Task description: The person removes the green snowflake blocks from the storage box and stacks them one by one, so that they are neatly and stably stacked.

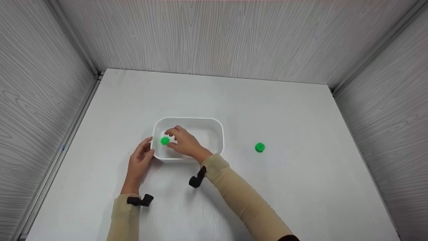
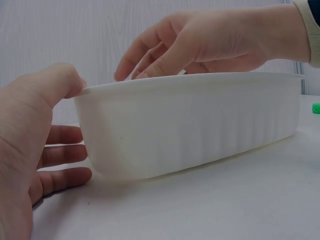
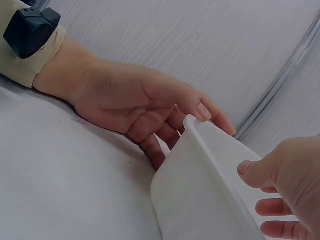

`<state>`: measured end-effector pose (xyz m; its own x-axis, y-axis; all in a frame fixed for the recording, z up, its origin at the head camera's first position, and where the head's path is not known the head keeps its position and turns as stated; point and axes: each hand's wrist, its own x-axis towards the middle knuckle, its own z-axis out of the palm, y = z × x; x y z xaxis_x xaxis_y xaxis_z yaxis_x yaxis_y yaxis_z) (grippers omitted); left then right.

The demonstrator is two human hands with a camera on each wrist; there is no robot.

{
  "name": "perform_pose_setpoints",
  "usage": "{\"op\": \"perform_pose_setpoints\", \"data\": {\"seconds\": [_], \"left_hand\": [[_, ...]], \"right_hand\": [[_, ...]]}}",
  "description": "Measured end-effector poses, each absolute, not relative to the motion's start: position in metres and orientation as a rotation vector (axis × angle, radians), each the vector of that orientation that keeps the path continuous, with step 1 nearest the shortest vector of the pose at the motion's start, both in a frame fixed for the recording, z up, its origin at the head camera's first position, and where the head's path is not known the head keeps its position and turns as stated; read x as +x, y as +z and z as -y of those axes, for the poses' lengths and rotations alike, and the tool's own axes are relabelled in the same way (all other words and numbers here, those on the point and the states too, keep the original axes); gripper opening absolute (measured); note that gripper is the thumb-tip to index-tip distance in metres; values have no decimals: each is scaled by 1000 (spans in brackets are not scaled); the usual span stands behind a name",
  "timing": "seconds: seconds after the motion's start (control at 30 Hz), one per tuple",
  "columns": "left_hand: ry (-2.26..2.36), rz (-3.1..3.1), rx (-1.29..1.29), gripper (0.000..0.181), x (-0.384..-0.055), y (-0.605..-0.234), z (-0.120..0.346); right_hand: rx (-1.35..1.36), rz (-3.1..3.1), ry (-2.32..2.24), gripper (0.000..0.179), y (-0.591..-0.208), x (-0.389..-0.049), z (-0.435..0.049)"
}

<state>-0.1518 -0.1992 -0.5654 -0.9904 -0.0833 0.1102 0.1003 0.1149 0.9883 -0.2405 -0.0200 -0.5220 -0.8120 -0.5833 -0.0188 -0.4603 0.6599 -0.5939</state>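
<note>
A white plastic tub (image 1: 188, 157) with rounded corners stands on the table. My left hand (image 1: 139, 164) holds its left end, thumb on the rim and fingers along the outer wall. Inside, near the left end, is a small bright green scalloped disc (image 1: 165, 140). My right hand (image 1: 184, 142) reaches over the near rim into the tub, its thumb and fingers spread apart around the disc with nothing between them. In the left wrist view the tub's wall hides the disc, and the right hand (image 2: 200, 45) hangs over the rim.
Right of the tub lies a darker green round piece (image 1: 259, 147) with a notched edge and a centre hole. Pale wood-grain panels (image 1: 214, 36) enclose the white table (image 1: 301, 187) at the back and both sides.
</note>
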Motion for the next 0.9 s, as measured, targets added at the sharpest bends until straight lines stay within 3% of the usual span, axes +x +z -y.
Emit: {"op": "perform_pose_setpoints", "data": {"seconds": [0.9], "left_hand": [[-1981,2213,-31,44,-161,-595,204]], "right_hand": [[-522,-2637,-707,44,-545,-257,50]]}}
